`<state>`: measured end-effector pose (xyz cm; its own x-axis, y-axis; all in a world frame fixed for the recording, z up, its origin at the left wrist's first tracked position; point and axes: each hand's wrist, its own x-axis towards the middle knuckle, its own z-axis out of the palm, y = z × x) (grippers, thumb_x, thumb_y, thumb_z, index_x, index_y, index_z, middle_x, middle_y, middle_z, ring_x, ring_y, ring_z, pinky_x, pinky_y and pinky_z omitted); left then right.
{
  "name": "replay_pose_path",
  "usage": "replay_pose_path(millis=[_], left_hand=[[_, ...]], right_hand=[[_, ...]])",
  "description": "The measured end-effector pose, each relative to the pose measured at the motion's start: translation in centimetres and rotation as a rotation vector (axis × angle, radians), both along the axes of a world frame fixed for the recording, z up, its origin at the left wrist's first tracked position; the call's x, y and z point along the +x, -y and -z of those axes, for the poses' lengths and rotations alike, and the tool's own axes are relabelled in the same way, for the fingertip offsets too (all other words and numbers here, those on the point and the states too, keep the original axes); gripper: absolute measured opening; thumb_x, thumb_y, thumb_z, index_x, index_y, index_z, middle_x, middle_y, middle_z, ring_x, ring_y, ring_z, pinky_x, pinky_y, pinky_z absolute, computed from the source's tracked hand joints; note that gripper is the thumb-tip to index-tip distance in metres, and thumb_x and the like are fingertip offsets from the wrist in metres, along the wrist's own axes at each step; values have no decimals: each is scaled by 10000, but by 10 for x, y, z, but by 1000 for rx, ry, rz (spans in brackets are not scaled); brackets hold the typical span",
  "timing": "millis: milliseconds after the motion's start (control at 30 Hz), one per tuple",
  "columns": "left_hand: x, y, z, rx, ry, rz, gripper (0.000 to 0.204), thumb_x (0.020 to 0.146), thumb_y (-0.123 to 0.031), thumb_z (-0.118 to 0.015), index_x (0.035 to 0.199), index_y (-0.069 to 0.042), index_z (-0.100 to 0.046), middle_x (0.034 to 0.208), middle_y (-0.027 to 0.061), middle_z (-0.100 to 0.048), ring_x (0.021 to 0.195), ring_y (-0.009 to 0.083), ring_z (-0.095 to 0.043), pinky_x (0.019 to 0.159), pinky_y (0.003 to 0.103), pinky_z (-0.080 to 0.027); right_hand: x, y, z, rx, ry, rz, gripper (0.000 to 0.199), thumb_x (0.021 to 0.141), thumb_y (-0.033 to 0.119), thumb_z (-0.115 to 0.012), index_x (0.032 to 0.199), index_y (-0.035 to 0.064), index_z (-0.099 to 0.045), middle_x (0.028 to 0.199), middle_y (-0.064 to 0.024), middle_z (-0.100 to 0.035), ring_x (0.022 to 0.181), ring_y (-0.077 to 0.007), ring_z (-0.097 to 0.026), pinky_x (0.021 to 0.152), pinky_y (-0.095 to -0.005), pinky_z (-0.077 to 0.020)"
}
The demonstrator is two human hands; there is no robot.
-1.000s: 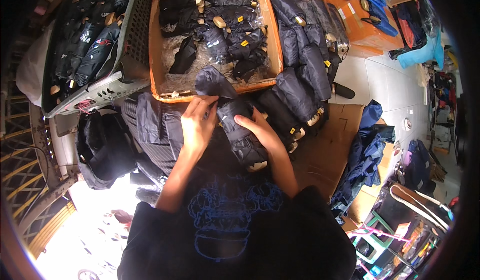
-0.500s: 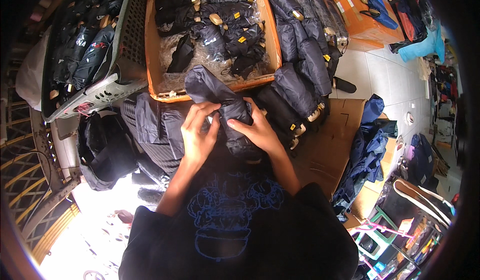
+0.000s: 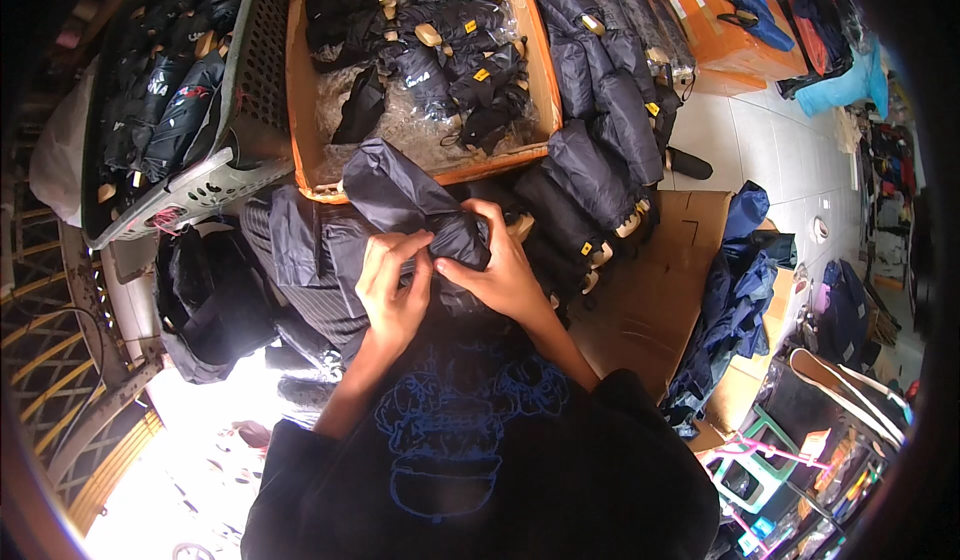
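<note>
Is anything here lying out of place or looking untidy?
Mostly orderly. One dark folded umbrella lies alone on the tiled floor, apart from the neat row. Blue cloth is heaped loosely beside the cardboard sheet.

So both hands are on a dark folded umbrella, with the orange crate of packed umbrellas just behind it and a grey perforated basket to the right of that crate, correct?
Not quite. In the head view the grey perforated basket stands to the left of the orange crate, not the right. The rest holds: the left hand and right hand are both on the dark folded umbrella, the crate just behind it.
</note>
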<state>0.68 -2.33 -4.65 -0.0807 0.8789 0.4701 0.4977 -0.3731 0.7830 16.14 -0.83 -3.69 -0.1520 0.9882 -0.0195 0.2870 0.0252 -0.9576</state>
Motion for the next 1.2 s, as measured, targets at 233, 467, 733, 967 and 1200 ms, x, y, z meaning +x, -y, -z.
replay_pose_path(millis=[233,467,733,967,1200], left_hand=[[-1,1,5,-194,395,15,192,796,91,-636,964,0,-618,966,93,-611,878,184,-599,786,286,-480],[2,9,11,-501,695,-43,89,889,-28,-628,972,5,-634,942,26,-565,891,94,-555,789,239,-457],[-5,-2,32,-824,1267,-38,275,912,-304,-642,1023,-62,-574,923,-22,-561,832,71,-521,761,245,-435],[-6,-23,9,-1066,1523,206,705,929,-606,-407,1297,-9,-481,1239,158,-576,1137,265,-559,1004,434,-425],[-10,-34,9,-1045,1573,434,700,924,-591,-433,1301,-2,-469,1193,195,-594,1071,287,-597,982,430,-454]], right_hand=[[2,2,1,25,31,37,649,708,211,-806,1193,-24,-444,1006,-218,-604,947,-306,-633,813,-375,-483],[0,6,6,61,158,39,644,700,249,-808,1172,-16,-460,991,-224,-607,930,-377,-625,776,-414,-491],[3,7,5,177,279,-14,664,680,283,-820,1175,-8,-486,1039,-207,-611,943,-386,-624,788,-417,-501],[6,8,0,91,94,-142,714,647,274,-857,1186,-5,-480,1049,-169,-599,965,-303,-624,821,-372,-490],[6,6,2,-104,3,-228,776,641,245,-867,1241,2,-440,1145,-160,-559,1090,-252,-569,928,-350,-436]])
